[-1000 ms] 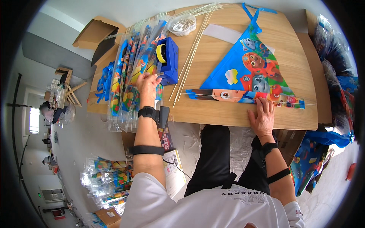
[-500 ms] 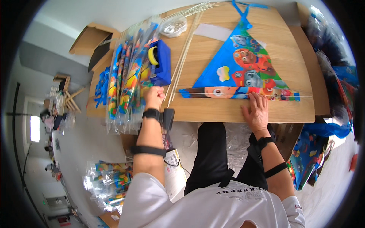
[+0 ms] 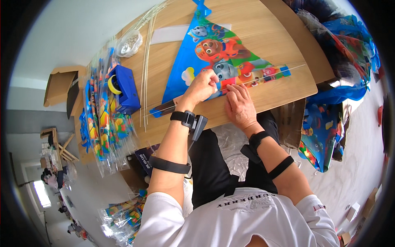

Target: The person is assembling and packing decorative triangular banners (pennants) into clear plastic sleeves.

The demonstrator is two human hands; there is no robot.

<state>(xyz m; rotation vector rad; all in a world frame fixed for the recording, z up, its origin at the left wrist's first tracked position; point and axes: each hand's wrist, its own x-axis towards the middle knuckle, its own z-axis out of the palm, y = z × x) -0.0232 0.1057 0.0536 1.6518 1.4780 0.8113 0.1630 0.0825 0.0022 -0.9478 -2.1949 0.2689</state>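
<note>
A triangular blue kite (image 3: 220,49) with printed cartoon animals lies on the table, its near edge folded over into a strip. Along that strip runs a thin pale rod (image 3: 295,68), its right end sticking out past the fabric. My right hand (image 3: 240,105) rests on the strip and rod with fingers laid out flat. Just left of it, my left hand (image 3: 201,86) is closed in a pinch over the strip's middle; whatever its fingertips hold is too small or hidden. A blue tape dispenser (image 3: 128,92) with a yellow roll stands to the left.
Packed kites in clear sleeves (image 3: 101,111) lie at the table's left. Several thin rods (image 3: 147,70), a tub of small parts (image 3: 129,43) and a white strip (image 3: 168,34) lie farther back. A cardboard box with kite fabric (image 3: 323,123) stands at right.
My left hand has moved from beside the tape dispenser rightward onto the kite's folded strip. My right hand stays on the strip. The whole view has shifted and tilted.
</note>
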